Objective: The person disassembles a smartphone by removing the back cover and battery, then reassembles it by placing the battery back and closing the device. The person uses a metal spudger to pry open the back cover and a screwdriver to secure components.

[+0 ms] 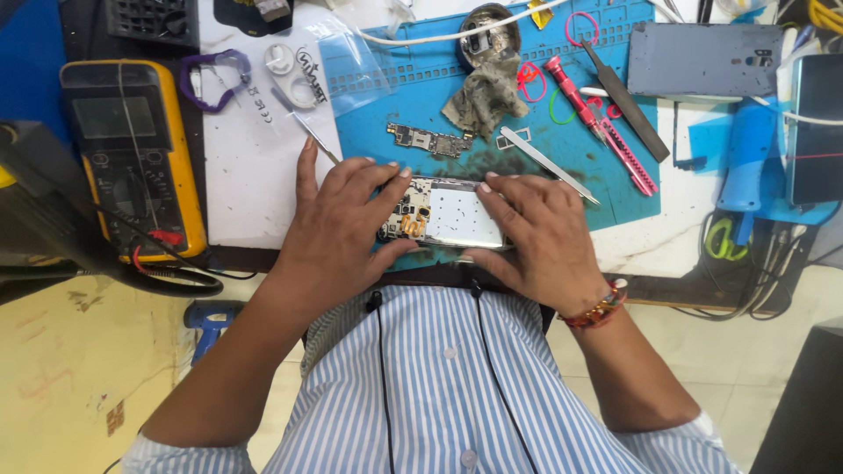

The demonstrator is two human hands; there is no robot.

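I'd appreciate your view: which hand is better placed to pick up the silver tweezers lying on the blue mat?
Probably the right hand: the tweezers lie just beyond its fingertips, while the left hand sits farther off, gripping the opened phone at its other end.

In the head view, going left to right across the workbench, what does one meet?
Yellow multimeter → purple strap → left hand → opened phone held by both hands → right hand → red screwdriver → grey phone back cover → blue tool.
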